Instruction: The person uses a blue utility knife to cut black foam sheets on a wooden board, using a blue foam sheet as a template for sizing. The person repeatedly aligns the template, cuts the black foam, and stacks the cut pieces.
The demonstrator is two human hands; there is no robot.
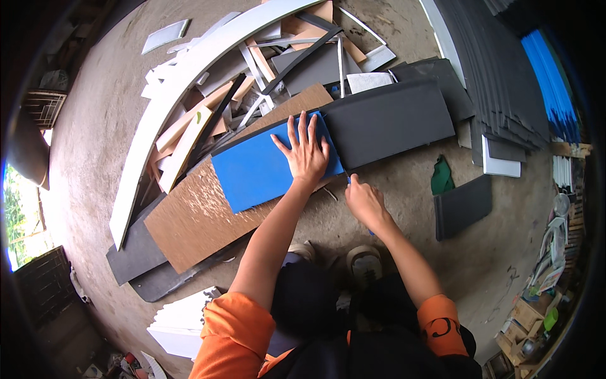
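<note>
A: Where is the person's left hand [306,158]?
B: Flat on the blue panel [252,174], fingers spread, palm down, near the panel's right end; it grips nothing

A: And the right hand [365,201]?
B: Curled into a fist round a slim tool [348,180], a bit of blue showing by the fingers, just beside the panel's lower right corner; most of the tool is hidden by the hand

A: What does the blue panel lie on?
B: Its left part lies over a brown board [196,221], set at a slant; a dark grey sheet [398,123] runs out from its right edge, and a dark strip shows along its far side

A: What is around them?
B: Beyond lies a jumble of white, tan and dark offcuts, with a long white strip [173,91] curving down its left side. To the right, a green piece [441,175] touches a small dark block [463,208] on the concrete floor [404,252], and farther off stands a stack of dark sheets [505,95]. White sheets [180,325] sit at lower left, near the orange sleeve
</note>
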